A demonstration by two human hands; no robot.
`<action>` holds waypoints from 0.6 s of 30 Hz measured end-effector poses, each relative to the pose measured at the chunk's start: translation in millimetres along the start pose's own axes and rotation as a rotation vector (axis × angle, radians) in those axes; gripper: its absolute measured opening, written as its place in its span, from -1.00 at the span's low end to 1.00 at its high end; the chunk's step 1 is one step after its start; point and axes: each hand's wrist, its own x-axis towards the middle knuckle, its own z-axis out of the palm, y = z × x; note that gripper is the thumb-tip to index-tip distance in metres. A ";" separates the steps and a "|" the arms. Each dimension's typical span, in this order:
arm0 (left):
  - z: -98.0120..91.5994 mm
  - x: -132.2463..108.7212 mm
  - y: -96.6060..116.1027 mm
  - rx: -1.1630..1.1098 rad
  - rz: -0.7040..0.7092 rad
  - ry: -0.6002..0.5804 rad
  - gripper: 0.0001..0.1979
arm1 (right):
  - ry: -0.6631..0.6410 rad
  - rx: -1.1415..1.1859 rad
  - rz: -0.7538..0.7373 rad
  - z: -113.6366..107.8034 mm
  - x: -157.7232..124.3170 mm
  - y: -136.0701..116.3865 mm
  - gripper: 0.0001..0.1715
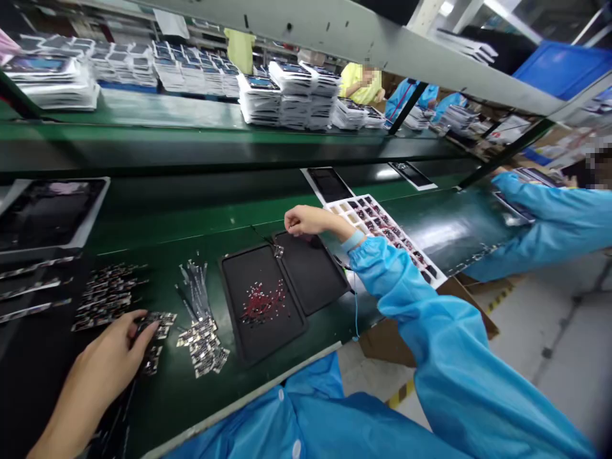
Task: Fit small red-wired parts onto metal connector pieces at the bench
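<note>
My left hand (112, 352) rests at the near left of the green bench (157, 229), fingertips pinching a small metallic strip part (155, 319) from a scattered heap. My right hand (306, 222), in a blue sleeve with a wrist strap, reaches forward over the far edge of a black tray (310, 271), fingers curled shut; what they hold is too small to make out. A pair of tweezers (268, 241) lies just left of that hand. A second black tray (261, 306) holds a cluster of tiny red parts (264, 305).
A white compartment tray (382, 229) of small components lies to the right. Loose strip parts (201, 312) and a tablet-like device (48, 213) sit at left. Stacked trays (287, 95) fill the rear shelf. A co-worker's blue sleeve (549, 223) reaches in from the right.
</note>
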 end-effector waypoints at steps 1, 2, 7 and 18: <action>-1.0 -0.9 2.2 0.006 -0.011 -0.004 -0.52 | -0.012 -0.018 0.027 -5.5 7.3 2.4 -0.88; -2.1 -1.9 4.2 0.012 -0.025 -0.006 -0.51 | -0.010 -0.035 0.044 -11.2 14.6 5.8 -0.86; -3.9 -4.1 5.6 -0.009 -0.089 -0.035 -0.50 | 0.160 -0.120 0.097 -49.3 44.7 38.4 -0.85; 1.6 -7.0 -1.1 -0.045 -0.143 -0.001 -0.50 | 0.704 -0.159 0.623 -90.6 37.4 175.3 -0.57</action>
